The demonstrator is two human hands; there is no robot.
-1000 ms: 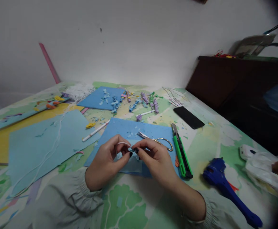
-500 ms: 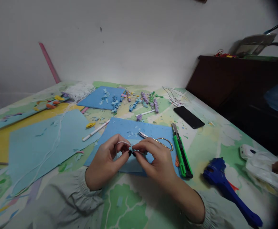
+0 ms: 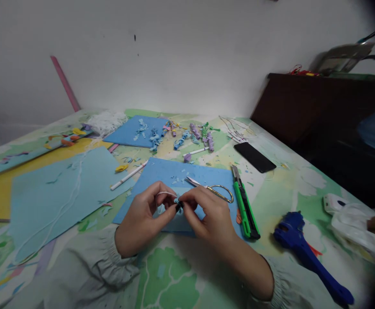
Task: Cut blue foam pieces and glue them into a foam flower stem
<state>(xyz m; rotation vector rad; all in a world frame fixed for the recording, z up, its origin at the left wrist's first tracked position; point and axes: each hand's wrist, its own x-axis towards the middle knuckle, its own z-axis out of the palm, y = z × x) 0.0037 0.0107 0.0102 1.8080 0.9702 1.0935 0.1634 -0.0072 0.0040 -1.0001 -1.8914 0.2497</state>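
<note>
Both my hands meet above a blue sheet (image 3: pixel 155 171) at the front of the table. A small light-blue paper piece (image 3: pixel 176 200) is pinched between their fingertips, mostly covered by the fingers. My left hand (image 3: pixel 140 221) is closed, with a white string (image 3: pixel 166 193) running over its fingers to the paper. My right hand (image 3: pixel 215 221) is closed too, thumb and fingers pressed on the same paper piece. Just beyond the right hand lie gold-handled scissors (image 3: pixel 221 194), their handles partly behind it. To its right rests a green utility knife (image 3: pixel 245 208), blade out.
A blue glue gun (image 3: pixel 298 242) lies at right, near a white plastic bag (image 3: pixel 351 225). Behind are a black phone (image 3: pixel 255 157), curled paper rolls (image 3: pixel 182 140) and a white stick (image 3: pixel 129 175). Light-blue paper (image 3: pixel 55 197) and a white string pile (image 3: pixel 107 123) are at left.
My fingertips have drawn closer together on the paper piece, so less of it shows. The view has shifted very slightly; the other things lie as before.
</note>
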